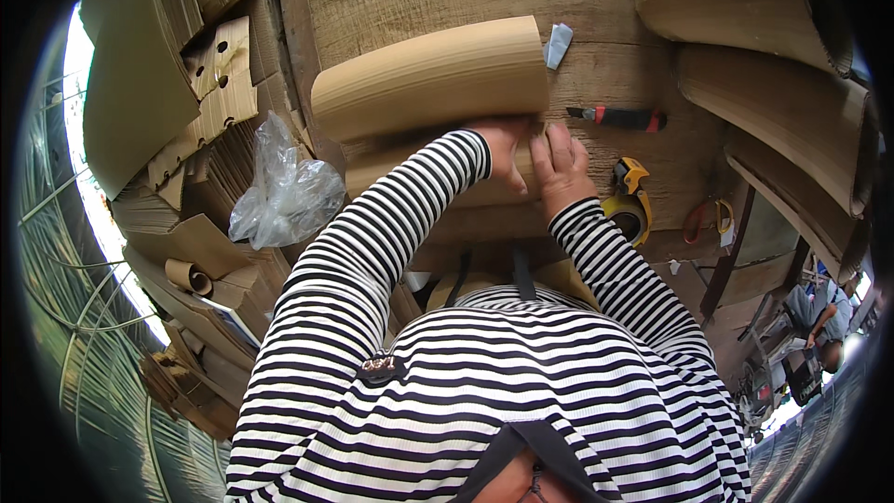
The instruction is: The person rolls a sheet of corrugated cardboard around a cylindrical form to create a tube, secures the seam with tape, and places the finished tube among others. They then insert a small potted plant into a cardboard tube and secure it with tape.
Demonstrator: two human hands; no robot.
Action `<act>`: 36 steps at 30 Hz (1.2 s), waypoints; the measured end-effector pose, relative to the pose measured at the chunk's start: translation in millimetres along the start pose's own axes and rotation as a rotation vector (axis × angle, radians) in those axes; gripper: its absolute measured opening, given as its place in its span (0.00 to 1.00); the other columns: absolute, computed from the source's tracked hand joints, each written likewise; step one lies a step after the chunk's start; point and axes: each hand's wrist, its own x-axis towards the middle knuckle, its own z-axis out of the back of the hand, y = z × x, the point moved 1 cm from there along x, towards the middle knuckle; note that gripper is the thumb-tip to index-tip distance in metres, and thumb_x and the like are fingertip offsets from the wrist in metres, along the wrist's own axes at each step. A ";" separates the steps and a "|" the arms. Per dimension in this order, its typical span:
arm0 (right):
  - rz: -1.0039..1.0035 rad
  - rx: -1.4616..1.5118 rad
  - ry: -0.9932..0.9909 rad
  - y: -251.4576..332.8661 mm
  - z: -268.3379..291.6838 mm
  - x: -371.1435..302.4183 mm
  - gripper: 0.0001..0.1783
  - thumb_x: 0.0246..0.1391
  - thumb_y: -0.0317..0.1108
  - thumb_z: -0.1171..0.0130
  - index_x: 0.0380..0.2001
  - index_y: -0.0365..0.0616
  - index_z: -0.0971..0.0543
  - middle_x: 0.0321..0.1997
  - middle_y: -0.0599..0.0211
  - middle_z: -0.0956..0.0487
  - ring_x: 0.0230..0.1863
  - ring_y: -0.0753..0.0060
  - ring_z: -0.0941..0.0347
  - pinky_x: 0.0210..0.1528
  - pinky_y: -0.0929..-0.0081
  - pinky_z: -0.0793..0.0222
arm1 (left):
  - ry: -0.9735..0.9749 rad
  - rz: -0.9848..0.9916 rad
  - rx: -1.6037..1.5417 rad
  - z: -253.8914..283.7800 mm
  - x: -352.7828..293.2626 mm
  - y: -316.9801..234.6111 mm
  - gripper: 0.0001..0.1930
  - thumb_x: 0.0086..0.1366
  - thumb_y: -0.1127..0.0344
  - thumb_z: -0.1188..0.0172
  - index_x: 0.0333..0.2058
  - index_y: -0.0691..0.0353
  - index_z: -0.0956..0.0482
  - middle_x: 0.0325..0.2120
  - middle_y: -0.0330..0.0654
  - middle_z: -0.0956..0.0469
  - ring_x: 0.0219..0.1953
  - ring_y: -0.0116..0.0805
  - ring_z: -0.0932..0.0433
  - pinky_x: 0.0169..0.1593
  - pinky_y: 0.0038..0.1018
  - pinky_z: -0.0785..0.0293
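Note:
A curled sheet of brown cardboard (438, 79) lies across the wooden table in front of me, its near side bent over a lower cardboard layer (382, 172). My left hand (503, 154) is at the right end of this bend, thumb apart and pointing toward me, the other fingers partly hidden under the curl. Close beside it, my right hand (563, 168) rests its slightly spread fingers on the cardboard's right edge. A utility knife (624, 118) with a red and black handle lies to the right. Nearer me is a yellow tape dispenser (631, 205) with a roll.
Orange-handled scissors (710, 221) and a small white-blue strip (558, 46) lie on the table (615, 65). A clear plastic bag (284, 191) sits at left, by stacked cardboard (223, 74). Large curved cardboard sheets (773, 112) stand at right. Another person (819, 312) is at far right.

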 end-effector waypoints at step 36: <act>-0.210 0.423 0.013 6.9 76.1 -65.7 0.61 0.31 0.34 0.21 0.70 0.43 0.43 0.72 0.51 0.38 0.73 0.48 0.43 0.67 0.49 0.39 | -0.173 0.072 0.051 -41.2 -23.3 -28.0 0.63 0.33 0.48 0.17 0.66 0.70 0.40 0.63 0.64 0.34 0.65 0.59 0.34 0.69 0.40 0.37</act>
